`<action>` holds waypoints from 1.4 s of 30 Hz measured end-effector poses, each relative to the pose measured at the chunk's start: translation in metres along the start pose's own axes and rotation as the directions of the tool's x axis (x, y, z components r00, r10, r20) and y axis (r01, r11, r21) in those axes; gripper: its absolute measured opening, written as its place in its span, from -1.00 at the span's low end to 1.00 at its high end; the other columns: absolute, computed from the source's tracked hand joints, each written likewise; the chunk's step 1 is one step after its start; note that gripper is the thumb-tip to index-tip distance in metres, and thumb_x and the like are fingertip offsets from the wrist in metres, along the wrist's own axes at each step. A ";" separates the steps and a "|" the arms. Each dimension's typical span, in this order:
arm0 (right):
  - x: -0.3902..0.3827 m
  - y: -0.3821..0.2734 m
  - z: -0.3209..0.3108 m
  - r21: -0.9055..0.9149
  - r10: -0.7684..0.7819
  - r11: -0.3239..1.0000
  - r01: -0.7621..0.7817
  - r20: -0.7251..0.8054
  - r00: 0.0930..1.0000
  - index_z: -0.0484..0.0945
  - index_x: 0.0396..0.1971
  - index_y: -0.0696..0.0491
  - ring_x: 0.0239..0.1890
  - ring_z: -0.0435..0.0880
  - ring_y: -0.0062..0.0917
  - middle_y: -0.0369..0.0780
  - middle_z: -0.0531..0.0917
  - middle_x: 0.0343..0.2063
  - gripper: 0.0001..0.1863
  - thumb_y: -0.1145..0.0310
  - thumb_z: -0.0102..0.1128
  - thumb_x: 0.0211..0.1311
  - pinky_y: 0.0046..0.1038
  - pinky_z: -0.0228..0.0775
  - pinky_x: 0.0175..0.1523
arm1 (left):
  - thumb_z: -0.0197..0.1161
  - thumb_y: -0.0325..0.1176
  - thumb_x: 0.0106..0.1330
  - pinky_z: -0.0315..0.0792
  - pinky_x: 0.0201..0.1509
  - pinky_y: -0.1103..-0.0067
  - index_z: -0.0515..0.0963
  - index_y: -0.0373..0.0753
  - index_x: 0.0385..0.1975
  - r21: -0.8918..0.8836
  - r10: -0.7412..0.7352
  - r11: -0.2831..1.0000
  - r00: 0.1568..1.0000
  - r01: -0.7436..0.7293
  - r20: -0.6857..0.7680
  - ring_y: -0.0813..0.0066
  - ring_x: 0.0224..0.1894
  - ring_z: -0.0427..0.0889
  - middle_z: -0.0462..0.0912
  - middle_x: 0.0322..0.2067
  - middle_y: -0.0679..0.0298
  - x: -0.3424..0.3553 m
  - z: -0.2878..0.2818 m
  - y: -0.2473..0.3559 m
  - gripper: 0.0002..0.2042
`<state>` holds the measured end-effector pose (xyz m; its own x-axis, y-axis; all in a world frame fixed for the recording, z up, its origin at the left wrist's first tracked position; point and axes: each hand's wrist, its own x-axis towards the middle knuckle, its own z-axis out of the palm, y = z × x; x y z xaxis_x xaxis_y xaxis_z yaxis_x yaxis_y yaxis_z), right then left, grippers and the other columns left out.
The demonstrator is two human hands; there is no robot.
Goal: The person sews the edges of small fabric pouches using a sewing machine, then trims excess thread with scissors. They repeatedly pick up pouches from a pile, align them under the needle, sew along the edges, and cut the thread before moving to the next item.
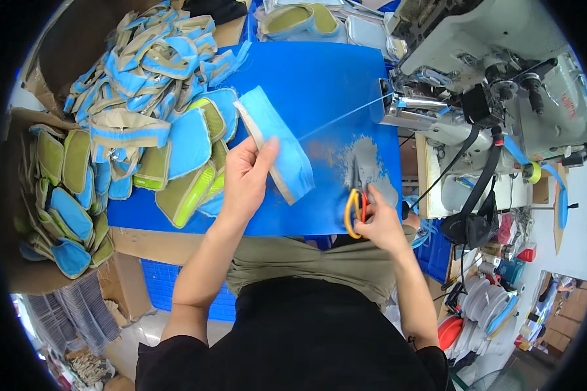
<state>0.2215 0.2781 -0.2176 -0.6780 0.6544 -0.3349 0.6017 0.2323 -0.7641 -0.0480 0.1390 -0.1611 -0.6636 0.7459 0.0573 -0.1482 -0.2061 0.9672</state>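
My left hand (249,173) pinches a light-blue fabric strip with a beige edge (284,150) between thumb and fingers, raised over the blue tabletop (319,72). From the strip a pale blue thread (344,115) runs taut toward the sewing machine (411,107) at the right. At the table's near right, my right hand (383,225) has its fingers closed at the handles of scissors with yellow and red grips (355,191). The scissors' dark blades point away from me, over a worn grey patch of the tabletop. Whether the blades rest on the table I cannot tell.
Left of the strip lie blue and olive padded pieces (190,143) and a heap of blue-and-beige sewn bands (156,62). A cardboard box (13,195) of similar pads stands at far left. Spools and reels (489,303) crowd the lower right.
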 end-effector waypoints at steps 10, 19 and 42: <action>-0.019 -0.086 -0.021 0.137 -0.257 0.954 0.265 -0.073 0.964 0.56 0.21 0.01 -0.37 0.45 -0.62 -0.31 0.55 -0.40 -0.15 0.11 0.77 -0.13 -0.49 0.40 -0.23 | 0.22 -0.30 0.59 0.30 -0.38 0.68 0.64 -0.32 -0.30 0.151 0.013 0.988 1.000 -0.016 0.024 0.85 -0.44 0.43 0.62 -0.48 0.49 0.005 0.008 -0.006 -0.77; -0.005 -0.052 -0.008 0.117 -0.132 0.982 0.150 -0.152 0.980 0.57 0.14 0.03 -0.54 0.52 -0.55 -0.28 0.60 -0.57 -0.35 0.20 0.70 0.08 -0.48 0.44 -0.35 | 0.36 -0.20 0.44 0.35 -0.54 0.44 0.53 -0.30 -0.56 0.750 0.038 0.650 0.991 -0.120 0.125 0.38 -0.67 0.52 0.55 -0.71 0.25 -0.028 0.026 0.036 -0.64; 0.022 0.011 0.019 -0.453 -0.435 0.849 0.271 -0.311 0.845 0.62 0.17 0.13 0.18 0.61 -0.12 -0.01 0.56 0.17 -0.50 0.46 0.49 0.20 -0.26 0.50 0.25 | 0.44 -0.45 0.40 0.28 -0.47 0.73 0.64 -0.28 -0.37 0.684 0.062 0.725 0.983 0.075 -0.173 0.82 -0.52 0.44 0.60 -0.54 0.46 -0.128 -0.082 -0.033 -0.88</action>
<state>0.2052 0.2812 -0.2443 -0.7036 0.6753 0.2212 0.5188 0.7009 -0.4896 -0.0176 -0.0016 -0.2209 -0.7884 0.6107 0.0733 0.3446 0.3399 0.8750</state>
